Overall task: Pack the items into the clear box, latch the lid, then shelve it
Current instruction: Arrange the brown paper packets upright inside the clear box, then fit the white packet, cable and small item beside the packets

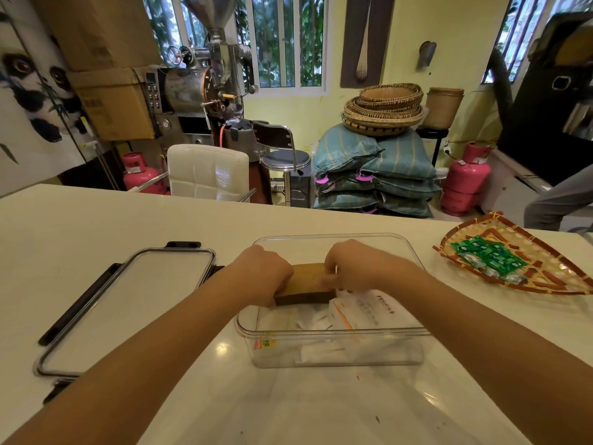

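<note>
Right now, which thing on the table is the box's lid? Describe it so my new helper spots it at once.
Start at the clear box in the middle of the white table, where both hands hold a brown pack. The lid lies flat on the table just left of the box. It is the only clear panel with a dark rim and black latches along its edges.

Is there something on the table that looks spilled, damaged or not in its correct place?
Nothing stands out. The lid lies flat left of the clear box, off as packing requires. Both hands hold a brown packet over the box. Green sachets sit inside the woven tray.
</note>
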